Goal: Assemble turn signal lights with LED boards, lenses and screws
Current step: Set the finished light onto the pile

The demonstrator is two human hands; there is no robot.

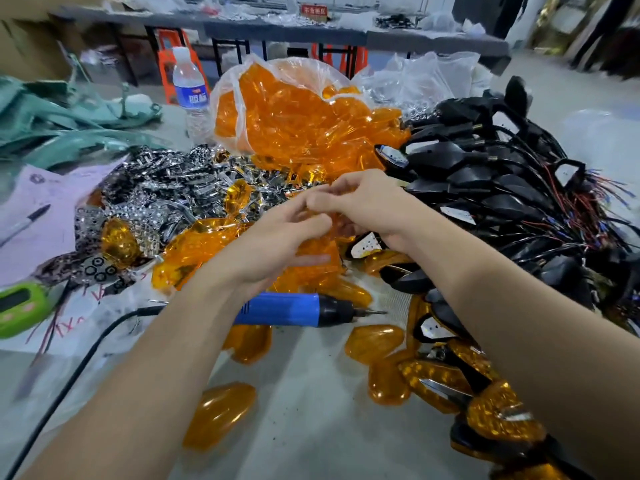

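My left hand (pixel 277 244) and my right hand (pixel 363 202) meet over the middle of the table, above a heap of orange lenses (pixel 214 244). The fingers of both hands curl round an orange lens (pixel 334 220) held between them; most of it is hidden by the fingers. A clear bag of orange lenses (pixel 294 112) stands behind. Chrome reflectors (pixel 156 188) lie in a pile to the left. Black housings with wires (pixel 491 181) are heaped at the right. A blue electric screwdriver (pixel 291 308) lies under my left wrist, tip pointing right.
Assembled lights (pixel 485 403) lie at the lower right, loose lenses (pixel 218 414) on the bare table in front. A water bottle (pixel 190 88), a green device (pixel 20 306), a marker pen (pixel 24 220) and green cloth (pixel 62 116) lie to the left.
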